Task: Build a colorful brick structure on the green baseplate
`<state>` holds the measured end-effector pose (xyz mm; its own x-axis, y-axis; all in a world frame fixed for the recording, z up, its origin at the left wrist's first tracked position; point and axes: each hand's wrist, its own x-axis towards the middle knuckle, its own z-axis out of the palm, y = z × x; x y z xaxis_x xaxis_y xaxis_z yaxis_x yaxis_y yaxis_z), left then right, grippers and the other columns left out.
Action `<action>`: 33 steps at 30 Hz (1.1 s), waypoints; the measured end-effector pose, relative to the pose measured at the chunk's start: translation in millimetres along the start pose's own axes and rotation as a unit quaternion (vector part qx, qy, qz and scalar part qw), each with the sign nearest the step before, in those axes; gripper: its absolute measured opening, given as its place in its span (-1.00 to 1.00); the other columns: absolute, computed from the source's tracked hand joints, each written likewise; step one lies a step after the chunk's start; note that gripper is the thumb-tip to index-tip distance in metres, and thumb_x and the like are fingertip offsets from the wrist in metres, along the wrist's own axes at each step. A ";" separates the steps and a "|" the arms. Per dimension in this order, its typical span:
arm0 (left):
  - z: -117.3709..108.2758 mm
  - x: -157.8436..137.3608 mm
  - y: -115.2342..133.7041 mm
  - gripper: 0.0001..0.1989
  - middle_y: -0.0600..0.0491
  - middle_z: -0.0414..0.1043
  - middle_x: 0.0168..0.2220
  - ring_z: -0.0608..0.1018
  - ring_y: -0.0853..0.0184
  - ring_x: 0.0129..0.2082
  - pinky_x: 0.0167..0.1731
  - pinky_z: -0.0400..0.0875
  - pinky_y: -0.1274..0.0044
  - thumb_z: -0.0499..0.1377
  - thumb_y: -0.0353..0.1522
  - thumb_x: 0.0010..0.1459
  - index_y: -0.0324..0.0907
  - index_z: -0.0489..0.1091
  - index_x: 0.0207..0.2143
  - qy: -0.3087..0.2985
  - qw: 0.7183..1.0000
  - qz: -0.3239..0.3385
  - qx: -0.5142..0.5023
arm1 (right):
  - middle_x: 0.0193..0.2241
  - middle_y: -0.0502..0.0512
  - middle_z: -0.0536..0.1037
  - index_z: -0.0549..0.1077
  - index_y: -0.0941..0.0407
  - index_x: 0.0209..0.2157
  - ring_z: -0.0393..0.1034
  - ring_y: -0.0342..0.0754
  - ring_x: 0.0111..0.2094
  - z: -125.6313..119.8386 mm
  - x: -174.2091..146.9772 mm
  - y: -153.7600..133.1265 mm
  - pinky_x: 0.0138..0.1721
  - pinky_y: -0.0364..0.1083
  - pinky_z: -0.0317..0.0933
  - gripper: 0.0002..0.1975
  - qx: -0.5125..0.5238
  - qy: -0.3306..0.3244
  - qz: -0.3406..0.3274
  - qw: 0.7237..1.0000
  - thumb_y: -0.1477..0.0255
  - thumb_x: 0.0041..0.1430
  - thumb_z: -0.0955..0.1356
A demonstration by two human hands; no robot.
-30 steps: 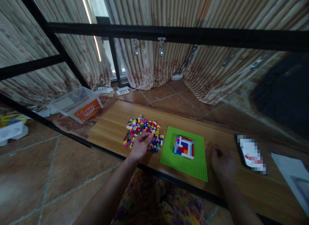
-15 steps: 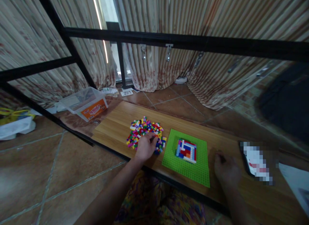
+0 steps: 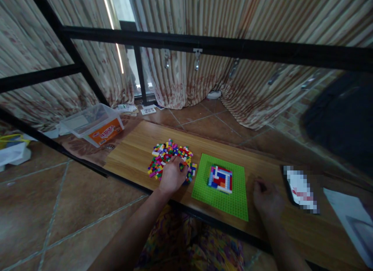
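Note:
My left hand [image 3: 173,175] is over the near side of a pile of small multicoloured building bricks [image 3: 161,151]. Its thumb and fingers are curled together in a pinch among the bricks, and anything between the fingertips is too small to make out. To the right of the pile lies a green baseplate [image 3: 221,204], flat on the wooden table. A low, roughly square build of red, white, blue and orange bricks [image 3: 220,179] sits on it. Beyond the plate's right edge, my right hand [image 3: 268,198] rests on the table with fingers curled; their inside is hidden.
A phone with a blurred screen [image 3: 301,189] lies right of my right hand, with white paper [image 3: 349,216] beyond it. A clear plastic tub with an orange label [image 3: 106,133] stands past the table's left end. A black metal bar [image 3: 186,42] crosses ahead, before striped curtains.
The whole view has shifted slightly, so things appear a little further left. My left hand stays at the pile with a small shift of its fingers; my right hand keeps its place beside the baseplate.

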<state>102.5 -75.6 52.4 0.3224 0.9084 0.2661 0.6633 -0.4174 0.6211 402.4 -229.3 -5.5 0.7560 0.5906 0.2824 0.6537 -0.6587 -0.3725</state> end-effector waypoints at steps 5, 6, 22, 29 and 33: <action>11.0 -14.6 21.0 -0.97 0.14 0.40 -0.54 0.45 0.43 -0.55 -0.51 0.27 0.60 0.19 -0.45 0.00 -0.17 0.37 -0.45 -0.067 0.990 -0.016 -0.119 | -0.29 0.22 0.50 0.56 0.16 -0.22 0.26 -0.01 -0.40 -0.9 -1.1 -4.3 -0.40 -0.07 0.03 -0.60 0.004 0.005 0.018 1.000 0.25 0.18 0.19; 14.3 -18.0 25.0 -0.96 0.15 0.40 -0.55 0.45 0.43 -0.56 -0.52 0.26 0.61 0.18 -0.46 -0.02 -0.17 0.36 -0.46 -0.083 0.986 -0.017 -0.142 | -0.28 0.22 0.50 0.56 0.17 -0.22 0.27 -0.01 -0.39 -1.1 -1.3 -5.1 -0.40 -0.07 0.02 -0.60 0.005 0.009 0.019 1.000 0.25 0.17 0.19; 24.8 -19.5 54.5 -0.87 0.12 0.43 -0.46 0.45 0.42 -0.48 -0.46 0.29 0.61 0.11 -0.34 0.18 -0.17 0.43 -0.35 -0.160 0.958 0.028 -0.236 | -0.29 0.20 0.50 0.56 0.17 -0.23 0.26 -0.04 -0.42 -3.6 -2.9 -10.9 -0.37 -0.07 0.05 -0.59 0.041 0.015 0.019 0.999 0.26 0.18 0.17; 28.2 -13.4 56.1 -0.80 0.06 0.52 -0.31 0.53 0.34 -0.30 -0.26 0.36 0.54 0.07 -0.32 0.27 -0.12 0.50 -0.27 -0.181 0.970 0.101 -0.124 | -0.30 0.19 0.49 0.56 0.16 -0.24 0.25 -0.04 -0.41 -5.2 -3.3 -12.7 -0.36 -0.07 0.06 -0.59 0.048 0.012 0.023 0.999 0.26 0.18 0.17; 35.4 -7.3 60.6 -0.77 0.05 0.51 -0.32 0.52 0.32 -0.28 -0.21 0.36 0.51 0.07 -0.32 0.28 -0.11 0.52 -0.31 -0.194 0.969 0.150 -0.027 | -0.29 0.20 0.48 0.56 0.16 -0.24 0.24 -0.04 -0.41 -5.1 -2.8 -12.9 -0.36 -0.07 0.06 -0.59 0.042 0.008 0.030 0.999 0.26 0.18 0.17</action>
<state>164.3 -108.4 61.9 0.7311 0.6655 0.1504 0.4679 -0.6495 0.5994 392.1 -224.8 3.0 0.7943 0.5436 0.2713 0.6029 -0.6501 -0.4625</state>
